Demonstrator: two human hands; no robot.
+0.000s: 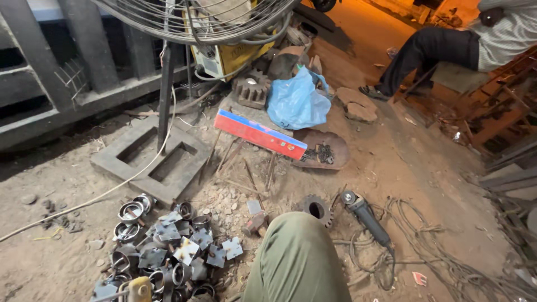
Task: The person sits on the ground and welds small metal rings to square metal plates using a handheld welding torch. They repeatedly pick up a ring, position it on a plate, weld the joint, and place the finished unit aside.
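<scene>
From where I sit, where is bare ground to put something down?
Bare dirt lies at far left, between the white cable and the pile of metal parts, and on the right, beyond the angle grinder toward the seated person. It is crowded around the red and blue box, the blue bag and the tangled cords.

A single head-worn camera is looking down and forward from above the wearer's own knee point(296, 260), which is filling the bottom middle of the frame in olive cloth. The view is sitting close to the dirt floor point(425, 168), probably from a seated or crouched height. Nearest to the lens are lying a heap of metal rings and plates point(168, 246) at lower left and an angle grinder point(366, 215) at right. Farther off, it is facing a fan stand point(165, 92) and another person's legs point(425, 56) at upper right.
</scene>
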